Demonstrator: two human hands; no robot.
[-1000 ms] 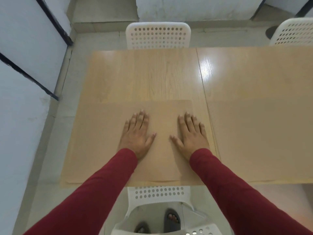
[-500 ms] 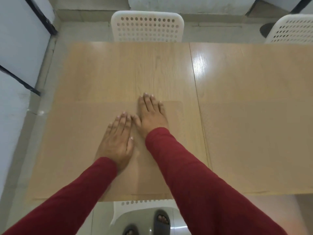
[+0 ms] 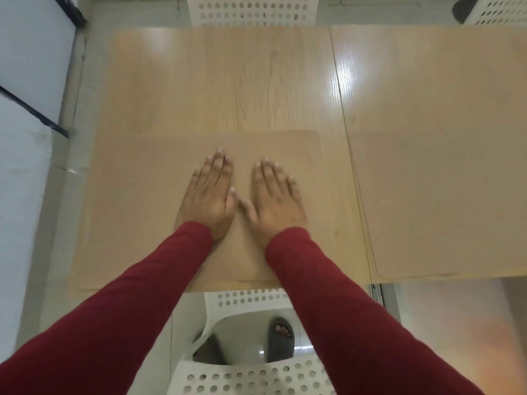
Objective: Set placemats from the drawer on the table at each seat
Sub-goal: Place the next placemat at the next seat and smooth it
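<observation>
We look down on a light wood-grain table, butted against a 2nd table along a thin dark seam, with window glare on the surface. 3 white perforated plastic chairs surround them: far side, far right, near edge. Pale grey floor tiles meet a white wall crossed by black bars.

In front of me the pale wood surface is made of two tops joined at a seam. On the left top, along my near edge, lies a tan placemat, flat, under both my palms. On the right top a second placemat lies flat, also at the near edge.
</observation>
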